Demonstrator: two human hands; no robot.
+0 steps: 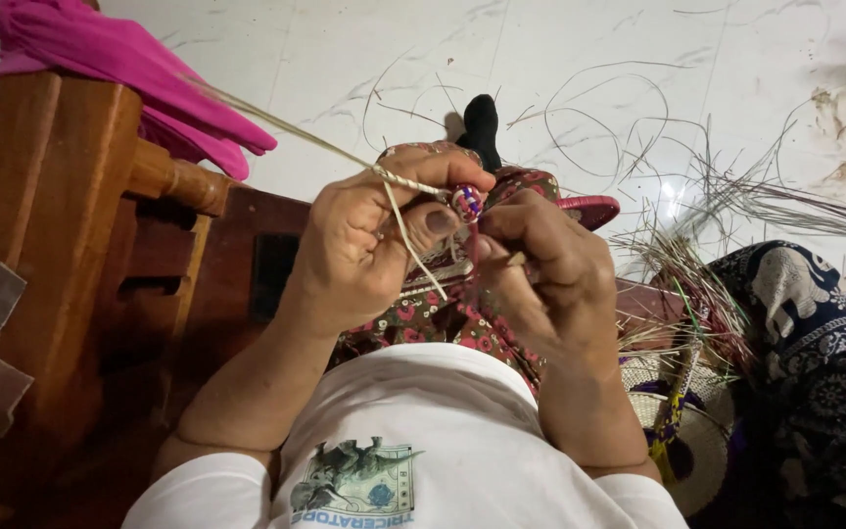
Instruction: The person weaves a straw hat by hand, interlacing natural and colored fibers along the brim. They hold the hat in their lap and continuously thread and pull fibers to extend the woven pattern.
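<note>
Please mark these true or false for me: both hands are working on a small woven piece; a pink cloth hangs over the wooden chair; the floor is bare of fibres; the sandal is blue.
1. Both hands work on a small woven piece: true. The left hand and right hand pinch the small woven piece between them.
2. A pink cloth hangs over the wooden chair: true.
3. The floor is bare of fibres: false. Loose straw fibres lie scattered across the white floor.
4. The sandal is blue: false. The sandal is pink.
</note>
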